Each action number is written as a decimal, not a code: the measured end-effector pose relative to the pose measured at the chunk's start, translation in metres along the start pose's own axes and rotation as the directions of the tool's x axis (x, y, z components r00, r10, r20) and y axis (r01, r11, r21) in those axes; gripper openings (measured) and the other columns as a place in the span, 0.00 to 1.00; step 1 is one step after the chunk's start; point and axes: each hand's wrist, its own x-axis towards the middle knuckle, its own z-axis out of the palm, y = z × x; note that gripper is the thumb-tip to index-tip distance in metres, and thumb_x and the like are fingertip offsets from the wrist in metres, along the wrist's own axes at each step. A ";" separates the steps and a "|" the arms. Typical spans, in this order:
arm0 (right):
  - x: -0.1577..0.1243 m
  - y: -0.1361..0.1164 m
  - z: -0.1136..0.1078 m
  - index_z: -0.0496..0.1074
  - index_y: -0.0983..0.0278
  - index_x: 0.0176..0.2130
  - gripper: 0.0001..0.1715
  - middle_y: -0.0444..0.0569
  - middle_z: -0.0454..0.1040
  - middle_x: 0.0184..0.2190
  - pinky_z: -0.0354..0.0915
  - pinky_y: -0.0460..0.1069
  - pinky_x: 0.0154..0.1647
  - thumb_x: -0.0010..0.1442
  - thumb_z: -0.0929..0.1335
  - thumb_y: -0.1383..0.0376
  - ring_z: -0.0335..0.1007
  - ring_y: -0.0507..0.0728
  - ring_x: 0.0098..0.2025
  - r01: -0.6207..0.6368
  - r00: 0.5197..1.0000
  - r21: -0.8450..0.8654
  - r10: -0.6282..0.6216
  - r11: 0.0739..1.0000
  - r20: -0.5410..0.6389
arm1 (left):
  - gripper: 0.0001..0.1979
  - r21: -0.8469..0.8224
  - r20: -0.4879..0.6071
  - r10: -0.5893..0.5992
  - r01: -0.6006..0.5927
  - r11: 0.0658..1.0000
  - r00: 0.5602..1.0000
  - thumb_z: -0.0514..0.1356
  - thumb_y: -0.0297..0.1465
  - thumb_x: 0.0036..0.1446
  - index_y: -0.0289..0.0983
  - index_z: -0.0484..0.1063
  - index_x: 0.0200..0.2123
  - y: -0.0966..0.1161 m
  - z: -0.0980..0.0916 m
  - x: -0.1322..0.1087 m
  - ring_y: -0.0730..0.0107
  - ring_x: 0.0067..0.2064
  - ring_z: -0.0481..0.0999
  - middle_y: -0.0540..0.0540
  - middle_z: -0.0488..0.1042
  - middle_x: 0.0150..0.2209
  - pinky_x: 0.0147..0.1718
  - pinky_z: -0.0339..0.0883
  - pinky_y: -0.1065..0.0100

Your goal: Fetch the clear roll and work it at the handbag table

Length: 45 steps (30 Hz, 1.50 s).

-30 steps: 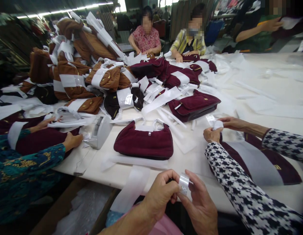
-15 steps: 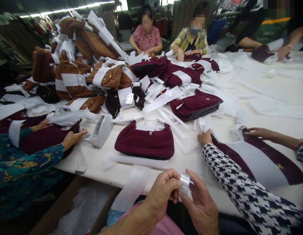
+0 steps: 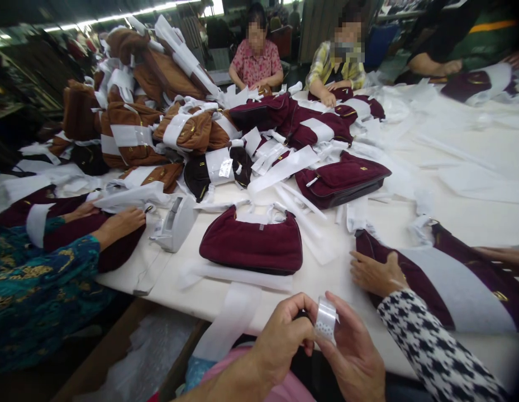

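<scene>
My left hand (image 3: 282,338) and my right hand (image 3: 353,357) are together at the bottom middle, both pinching a small clear piece of tape (image 3: 326,321) held upright between the fingers. Just beyond them a maroon velvet handbag (image 3: 251,244) lies flat on the white table (image 3: 472,218), with a long white paper strip (image 3: 234,274) in front of it. A grey tape dispenser (image 3: 175,224) stands to the bag's left.
A person's hand in a houndstooth sleeve (image 3: 379,274) rests on a paper-wrapped maroon bag (image 3: 447,279) at right. A person in teal (image 3: 41,273) works at left. Piles of brown bags (image 3: 133,111) and maroon bags (image 3: 309,125) fill the far table, where other people sit.
The houndstooth-sleeved hands moved down and right onto the wrapped maroon bag. My hands shifted slightly right, still on the tape. The person at left pulled a hand back toward a bag.
</scene>
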 end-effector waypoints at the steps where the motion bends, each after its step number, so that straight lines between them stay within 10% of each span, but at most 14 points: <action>1: 0.000 -0.001 0.000 0.62 0.57 0.53 0.31 0.52 0.61 0.55 0.63 0.55 0.51 0.51 0.70 0.71 0.60 0.61 0.54 0.017 1.000 0.009 -0.017 1.000 -0.001 | 0.09 0.002 0.017 0.006 -0.006 1.000 1.000 0.53 0.27 0.35 0.34 0.64 0.26 0.001 -0.001 0.000 0.78 0.19 0.56 0.52 0.60 0.18 0.20 0.51 0.75; 13: -0.002 -0.001 0.001 0.62 0.56 0.52 0.30 0.50 0.60 0.55 0.64 0.49 0.51 0.51 0.70 0.70 0.62 0.58 0.53 -0.068 0.998 0.058 0.068 0.996 -0.002 | 0.09 0.083 -0.058 0.038 -0.033 0.996 0.998 0.52 0.24 0.34 0.34 0.64 0.25 -0.001 -0.002 0.003 0.80 0.19 0.56 0.53 0.59 0.18 0.19 0.49 0.76; 21: 0.003 -0.010 -0.003 0.66 0.60 0.48 0.30 0.54 0.72 0.43 0.72 0.50 0.34 0.45 0.74 0.66 0.71 0.62 0.40 -0.219 0.974 0.228 0.227 0.949 -0.010 | 0.08 0.019 0.088 -0.008 0.006 1.000 0.996 0.56 0.30 0.42 0.33 0.66 0.28 -0.002 -0.010 0.004 0.80 0.16 0.54 0.55 0.57 0.13 0.17 0.49 0.76; 30: 0.003 -0.006 -0.010 0.63 0.58 0.51 0.26 0.51 0.69 0.47 0.71 0.47 0.40 0.52 0.69 0.66 0.70 0.59 0.44 -0.182 0.983 0.006 0.182 0.983 0.038 | 0.12 0.303 -0.011 0.156 -0.145 0.942 0.988 0.63 0.31 0.43 0.33 0.68 0.32 0.013 -0.010 0.001 0.80 0.22 0.61 0.51 0.68 0.27 0.20 0.56 0.77; 37: 0.008 -0.009 -0.016 0.63 0.57 0.52 0.23 0.49 0.64 0.50 0.69 0.47 0.43 0.57 0.65 0.65 0.66 0.57 0.48 0.027 0.992 -0.327 0.017 0.945 0.129 | 0.05 0.660 0.118 0.372 -0.352 0.663 0.921 0.60 0.25 0.50 0.36 0.75 0.32 0.023 -0.011 -0.004 0.77 0.31 0.70 0.52 0.74 0.29 0.33 0.60 0.77; 45: 0.008 -0.006 -0.018 0.64 0.58 0.51 0.21 0.49 0.67 0.47 0.67 0.51 0.47 0.57 0.64 0.65 0.65 0.57 0.48 0.139 0.984 -0.466 -0.068 0.873 0.166 | 0.05 0.796 0.199 0.339 -0.354 0.491 0.919 0.60 0.27 0.51 0.38 0.76 0.31 0.027 -0.013 0.000 0.77 0.28 0.70 0.53 0.74 0.27 0.30 0.59 0.77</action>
